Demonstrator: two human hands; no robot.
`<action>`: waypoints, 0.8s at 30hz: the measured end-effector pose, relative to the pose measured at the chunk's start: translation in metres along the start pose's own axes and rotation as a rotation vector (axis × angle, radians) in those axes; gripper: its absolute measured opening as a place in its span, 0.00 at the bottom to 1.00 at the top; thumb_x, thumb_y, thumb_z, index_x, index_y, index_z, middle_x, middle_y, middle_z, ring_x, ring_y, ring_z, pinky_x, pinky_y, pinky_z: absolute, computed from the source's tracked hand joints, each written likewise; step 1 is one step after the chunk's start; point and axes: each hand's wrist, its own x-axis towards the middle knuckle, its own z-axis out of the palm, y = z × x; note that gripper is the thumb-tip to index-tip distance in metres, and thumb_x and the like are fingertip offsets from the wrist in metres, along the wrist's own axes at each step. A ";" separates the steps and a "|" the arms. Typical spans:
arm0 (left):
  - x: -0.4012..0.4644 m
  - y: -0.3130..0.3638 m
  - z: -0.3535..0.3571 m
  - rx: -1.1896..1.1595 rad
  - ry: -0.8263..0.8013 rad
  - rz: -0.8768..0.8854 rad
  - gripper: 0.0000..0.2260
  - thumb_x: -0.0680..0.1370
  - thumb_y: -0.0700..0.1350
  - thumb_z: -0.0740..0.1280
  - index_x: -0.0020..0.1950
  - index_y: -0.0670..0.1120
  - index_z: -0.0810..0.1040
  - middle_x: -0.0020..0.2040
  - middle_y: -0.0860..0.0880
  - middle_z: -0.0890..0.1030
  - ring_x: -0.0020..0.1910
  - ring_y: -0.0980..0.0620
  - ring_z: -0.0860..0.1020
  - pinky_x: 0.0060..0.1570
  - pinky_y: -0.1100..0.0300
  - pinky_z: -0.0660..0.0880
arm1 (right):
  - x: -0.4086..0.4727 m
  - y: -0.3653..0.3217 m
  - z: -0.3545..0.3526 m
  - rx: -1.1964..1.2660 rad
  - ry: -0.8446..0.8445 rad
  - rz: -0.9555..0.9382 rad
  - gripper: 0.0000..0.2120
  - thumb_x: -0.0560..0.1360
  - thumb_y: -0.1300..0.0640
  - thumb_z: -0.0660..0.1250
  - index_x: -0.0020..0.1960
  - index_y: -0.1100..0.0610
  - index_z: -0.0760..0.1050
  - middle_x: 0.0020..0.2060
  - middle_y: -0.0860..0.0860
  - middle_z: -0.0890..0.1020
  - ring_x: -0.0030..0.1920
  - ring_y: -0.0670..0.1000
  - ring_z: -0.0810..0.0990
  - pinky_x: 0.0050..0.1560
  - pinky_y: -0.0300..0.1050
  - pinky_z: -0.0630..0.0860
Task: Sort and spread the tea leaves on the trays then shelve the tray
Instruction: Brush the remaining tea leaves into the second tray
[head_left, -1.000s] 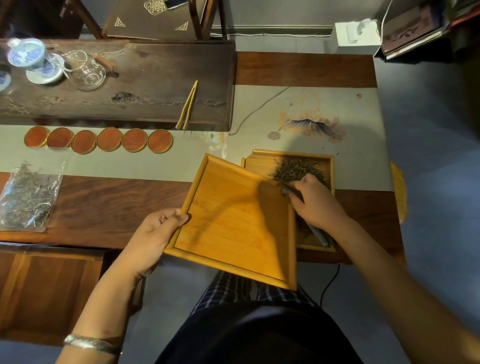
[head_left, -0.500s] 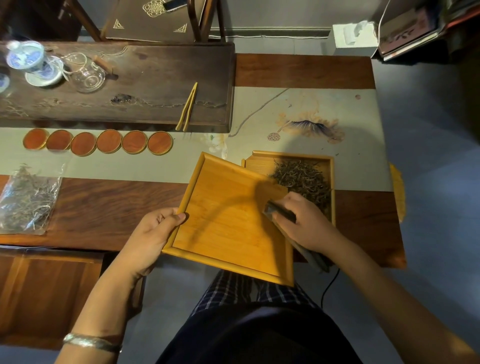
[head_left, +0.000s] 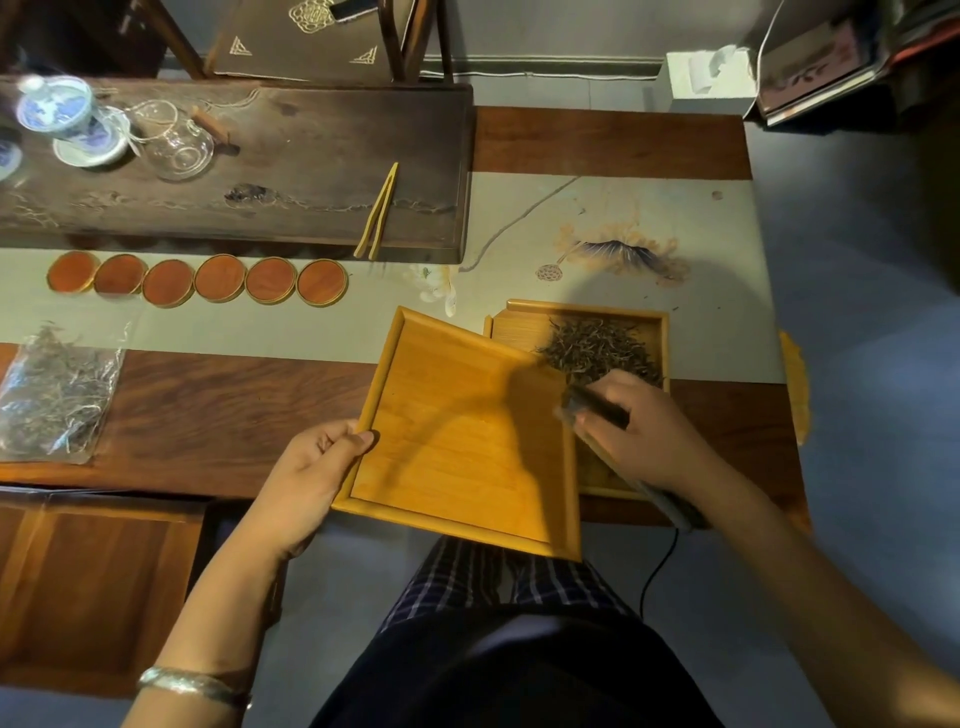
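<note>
An empty bamboo tray (head_left: 457, 431) juts over the table's front edge, tilted, with my left hand (head_left: 306, 478) gripping its left rim, thumb on top. Its right side overlaps a second bamboo tray (head_left: 524, 317) that lies on the table runner and holds a pile of dark tea leaves (head_left: 597, 348). My right hand (head_left: 644, 436) grips a dark brush (head_left: 597, 408) whose head sits at the empty tray's right rim, just below the leaves. The brush's handle sticks out behind my wrist.
A clear bag of tea leaves (head_left: 52, 389) lies at the left. Several round wooden coasters (head_left: 218, 278) line the runner. A dark tea board (head_left: 291, 171) carries bamboo tongs (head_left: 376, 213), a glass pitcher (head_left: 176, 143) and a lidded cup (head_left: 57, 109). The table's edge is near my knees.
My right hand drew the brush back from the leaf pile toward me and onto the empty tray's right rim. The left hand kept its hold on the tray.
</note>
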 end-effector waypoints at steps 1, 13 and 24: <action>0.000 0.000 0.000 0.008 0.011 0.003 0.13 0.82 0.42 0.59 0.50 0.35 0.80 0.41 0.34 0.81 0.39 0.43 0.77 0.41 0.57 0.74 | -0.006 -0.003 0.000 0.009 -0.053 -0.014 0.09 0.74 0.43 0.62 0.46 0.46 0.78 0.44 0.43 0.74 0.38 0.43 0.75 0.34 0.34 0.71; -0.006 0.001 0.004 -0.045 -0.010 0.063 0.12 0.81 0.42 0.60 0.50 0.36 0.80 0.40 0.40 0.82 0.38 0.46 0.79 0.39 0.63 0.76 | 0.002 0.010 0.018 -0.251 -0.017 0.011 0.17 0.79 0.48 0.60 0.65 0.53 0.73 0.47 0.47 0.70 0.39 0.42 0.72 0.34 0.34 0.66; -0.016 -0.004 0.005 -0.074 0.006 0.065 0.12 0.79 0.44 0.61 0.51 0.41 0.83 0.44 0.43 0.85 0.41 0.50 0.83 0.42 0.65 0.78 | 0.034 0.017 0.007 -0.168 0.023 0.040 0.05 0.79 0.50 0.59 0.45 0.48 0.71 0.42 0.51 0.73 0.38 0.49 0.73 0.33 0.40 0.63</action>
